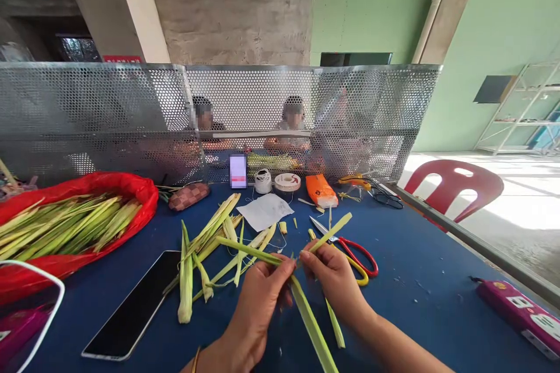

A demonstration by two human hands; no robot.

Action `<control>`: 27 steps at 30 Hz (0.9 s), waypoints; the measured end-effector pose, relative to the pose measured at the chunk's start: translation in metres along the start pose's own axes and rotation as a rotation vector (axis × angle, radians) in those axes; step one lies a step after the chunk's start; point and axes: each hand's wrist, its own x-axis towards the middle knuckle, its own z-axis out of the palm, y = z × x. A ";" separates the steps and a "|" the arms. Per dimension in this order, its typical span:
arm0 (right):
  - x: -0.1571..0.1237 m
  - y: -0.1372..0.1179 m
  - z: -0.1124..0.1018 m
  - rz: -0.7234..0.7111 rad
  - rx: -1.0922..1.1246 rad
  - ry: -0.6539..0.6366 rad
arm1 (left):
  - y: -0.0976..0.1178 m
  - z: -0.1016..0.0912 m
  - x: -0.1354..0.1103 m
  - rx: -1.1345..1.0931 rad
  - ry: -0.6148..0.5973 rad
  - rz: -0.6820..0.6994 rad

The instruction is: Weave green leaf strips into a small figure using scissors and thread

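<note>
My left hand [258, 300] is closed, thumb and fingers pinching a long green leaf strip [249, 249] that points up and left. Between the fingertips of my right hand [336, 277] is a paler leaf strip [336, 229] slanting up and right. Where the hands meet, the strips cross, and a wider leaf strip [311, 323] hangs down toward the bottom edge; the fingers hide how they join. Just beyond my right hand lie scissors [362, 253] with red and yellow handles. Loose leaf strips [210, 239] lie in a pile to the left.
A red bag [146, 186] full of leaf strips and a black phone [133, 303] are at left. White thread [263, 182], tape [287, 182], paper [265, 213] and an orange packet [321, 190] stand before the perforated metal screen [254, 99]. Two people sit behind it. A purple case [516, 315] lies right.
</note>
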 end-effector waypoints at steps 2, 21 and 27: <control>-0.001 -0.002 0.001 -0.007 -0.008 -0.004 | 0.000 -0.001 0.001 0.037 -0.032 -0.035; 0.003 0.008 -0.005 0.065 0.057 0.011 | 0.009 -0.006 -0.003 0.036 -0.281 -0.258; 0.005 0.013 -0.005 0.149 0.072 0.043 | 0.019 -0.011 0.000 -0.185 -0.262 -0.113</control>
